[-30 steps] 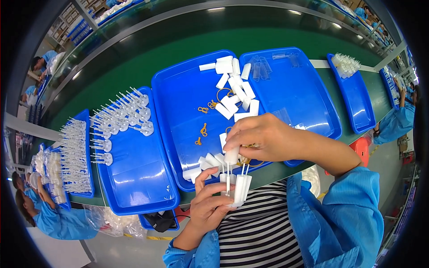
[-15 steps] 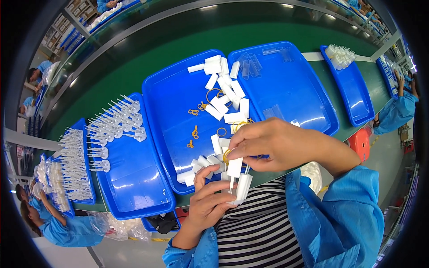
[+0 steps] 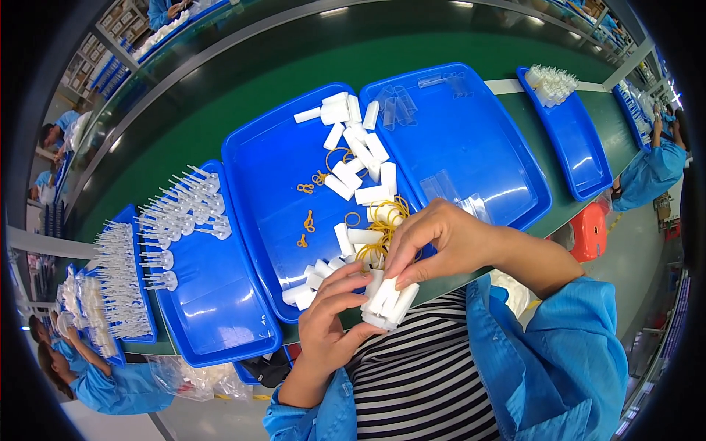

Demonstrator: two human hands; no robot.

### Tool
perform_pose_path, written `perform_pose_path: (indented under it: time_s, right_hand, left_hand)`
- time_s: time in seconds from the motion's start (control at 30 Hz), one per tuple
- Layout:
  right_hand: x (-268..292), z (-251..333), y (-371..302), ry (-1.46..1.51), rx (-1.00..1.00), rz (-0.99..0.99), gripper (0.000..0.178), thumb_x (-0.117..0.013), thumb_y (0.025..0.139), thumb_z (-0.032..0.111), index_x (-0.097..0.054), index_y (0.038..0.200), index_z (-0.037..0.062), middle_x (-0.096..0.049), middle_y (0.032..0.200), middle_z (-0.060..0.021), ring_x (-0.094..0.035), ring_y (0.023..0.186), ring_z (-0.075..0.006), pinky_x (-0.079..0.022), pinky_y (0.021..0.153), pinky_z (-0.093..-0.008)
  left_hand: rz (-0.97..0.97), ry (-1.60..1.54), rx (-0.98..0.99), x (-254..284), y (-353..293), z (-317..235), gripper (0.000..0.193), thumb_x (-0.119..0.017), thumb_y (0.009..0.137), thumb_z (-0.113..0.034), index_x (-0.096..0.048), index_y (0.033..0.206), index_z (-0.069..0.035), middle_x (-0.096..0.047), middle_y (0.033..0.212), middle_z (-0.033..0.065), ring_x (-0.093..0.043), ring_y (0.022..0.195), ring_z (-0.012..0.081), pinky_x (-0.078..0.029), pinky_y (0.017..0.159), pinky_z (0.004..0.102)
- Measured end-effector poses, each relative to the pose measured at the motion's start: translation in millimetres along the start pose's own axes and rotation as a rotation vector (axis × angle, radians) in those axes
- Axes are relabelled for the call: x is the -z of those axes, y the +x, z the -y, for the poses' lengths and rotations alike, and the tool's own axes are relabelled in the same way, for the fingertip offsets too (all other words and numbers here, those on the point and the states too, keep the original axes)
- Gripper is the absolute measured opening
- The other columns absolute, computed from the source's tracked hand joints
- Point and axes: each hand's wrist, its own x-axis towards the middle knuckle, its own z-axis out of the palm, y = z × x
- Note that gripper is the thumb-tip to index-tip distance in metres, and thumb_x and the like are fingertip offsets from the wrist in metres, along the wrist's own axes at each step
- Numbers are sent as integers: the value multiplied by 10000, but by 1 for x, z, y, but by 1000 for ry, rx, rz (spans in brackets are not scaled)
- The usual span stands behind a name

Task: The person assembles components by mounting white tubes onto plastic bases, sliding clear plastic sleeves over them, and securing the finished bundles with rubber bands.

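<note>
My left hand (image 3: 323, 327) is closed around the base of a pronged plastic holder (image 3: 377, 321), near my striped shirt. White rectangular sleeves (image 3: 390, 296) stand side by side on this holder. The thumb and fingers of my right hand (image 3: 445, 242) pinch the upper end of one sleeve on it. Just beyond my fingers, yellow rubber bands (image 3: 390, 213) lie in a loose heap among loose white sleeves (image 3: 373, 195) in the blue middle tray (image 3: 257, 158). My fingers partly hide the holder's prongs.
A blue tray on the left (image 3: 220, 323) holds pronged clear holders (image 3: 187, 209). Clear plastic pieces (image 3: 397, 106) lie in the right tray (image 3: 485, 147). A narrow tray (image 3: 577, 151) carries a white cluster of parts. A red stool (image 3: 588, 234) stands at the right; co-workers sit at both sides.
The sleeve in my right fingers has come down over a prong and now stands level with the others on the holder. My view has shifted slightly.
</note>
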Motion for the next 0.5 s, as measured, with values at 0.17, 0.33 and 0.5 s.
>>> perform_pose_path:
  time_s: [0.17,0.33,0.5]
  right_hand:
    - [5,4,-12,29,74,-103,158,-763,671,25,-699,816,25,-671,812,-106,-641,776,-180,-503,704,-272]
    - [11,11,-24,9,-1,-427,137,-723,699,-28,-688,829,-4,-649,830,-120,-628,790,-165,-502,698,-249]
    - [16,-3,-39,-41,92,-551,245,-701,703,-56,-637,940,-45,-620,897,-129,-635,834,-170,-526,741,-246]
  left_hand:
    - [131,97,-76,3,17,2,379,-784,625,-129,-620,942,-1,-633,1045,168,-557,1076,343,-456,895,405]
    - [171,-57,271,-12,40,-14,390,-634,786,16,-554,1167,11,-510,1250,182,-521,1130,294,-456,904,391]
    - [234,-148,203,-36,55,1,456,-540,844,40,-436,1287,6,-441,1315,180,-469,1183,234,-465,857,268]
